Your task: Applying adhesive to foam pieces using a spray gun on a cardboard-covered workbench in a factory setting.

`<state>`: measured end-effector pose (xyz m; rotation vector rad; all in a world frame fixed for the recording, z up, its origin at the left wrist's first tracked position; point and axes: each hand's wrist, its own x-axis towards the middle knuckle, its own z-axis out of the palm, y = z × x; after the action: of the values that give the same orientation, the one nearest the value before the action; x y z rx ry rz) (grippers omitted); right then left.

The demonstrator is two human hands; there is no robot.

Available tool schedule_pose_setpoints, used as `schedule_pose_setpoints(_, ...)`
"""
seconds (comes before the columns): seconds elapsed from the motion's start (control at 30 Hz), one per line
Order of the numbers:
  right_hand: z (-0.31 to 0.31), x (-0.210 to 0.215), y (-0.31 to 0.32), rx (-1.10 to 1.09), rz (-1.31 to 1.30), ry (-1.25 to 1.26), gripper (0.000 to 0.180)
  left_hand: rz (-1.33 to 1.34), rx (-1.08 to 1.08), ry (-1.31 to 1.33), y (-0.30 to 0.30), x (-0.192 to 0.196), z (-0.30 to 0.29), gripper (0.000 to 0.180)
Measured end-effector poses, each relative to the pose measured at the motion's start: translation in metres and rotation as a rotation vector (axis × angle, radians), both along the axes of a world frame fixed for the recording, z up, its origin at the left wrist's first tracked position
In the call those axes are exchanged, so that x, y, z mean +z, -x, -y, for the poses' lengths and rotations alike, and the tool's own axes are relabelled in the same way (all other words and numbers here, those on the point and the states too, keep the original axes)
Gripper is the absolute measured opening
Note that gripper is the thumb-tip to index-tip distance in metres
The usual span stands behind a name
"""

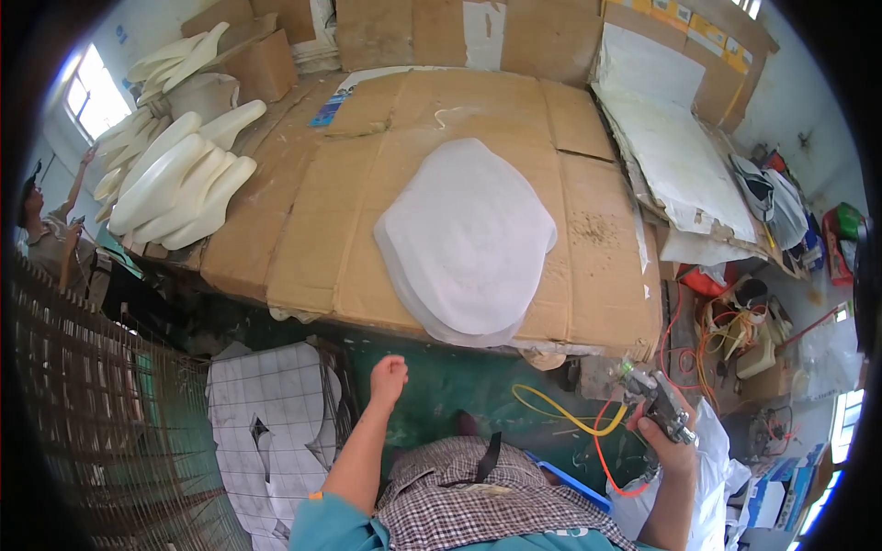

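Note:
My left hand (389, 380) is raised in front of the table's near edge, its fingers curled closed, and nothing shows in it. At the right, my right hand (668, 443) is wrapped round a metal spray gun (663, 408). A yellow hose (579, 423) and an orange hose (611, 476) loop close to the gun. On the cardboard-covered table (312, 220) lies a pale, rounded, shell-like panel (469, 230), apart from both hands. Its near end reaches the table's front edge, and a second layer shows along its lower left side.
Stacked cream curved pieces (184, 179) stand on the table's left. A wire rack (119, 422) and a white gridded stack (276, 432) are at the lower left. White sheeting (671, 165) covers a surface at the right, above tangled hoses (721, 331). Another person (55, 230) stands far left.

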<state>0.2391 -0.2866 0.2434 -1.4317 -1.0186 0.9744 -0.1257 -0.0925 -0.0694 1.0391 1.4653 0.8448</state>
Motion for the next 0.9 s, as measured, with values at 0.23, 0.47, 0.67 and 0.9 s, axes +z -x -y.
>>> schedule_pose_setpoints(0.23, -0.005, -0.006, 0.001, 0.002, 0.016, -0.056, 0.049, -0.285, -0.098, -0.299, -0.069, 0.043, -0.083, 0.023)
schedule_pose_setpoints(0.47, 0.017, 0.003, -0.015, -0.205, 0.064, 0.029, 0.052, -0.719, -0.132, -0.314, -0.099, 0.066, -0.095, 0.044)
schedule_pose_setpoints(0.67, 0.009, 0.0, -0.009, 0.086, 0.012, 0.043, 0.049, -0.79, -0.123, -0.192, -0.108, 0.075, -0.099, 0.031)
schedule_pose_setpoints(0.9, -0.027, -0.013, -0.009, -0.159, -0.05, -0.058, 0.044, -0.833, -0.19, -0.11, -0.108, 0.077, -0.112, 0.016)
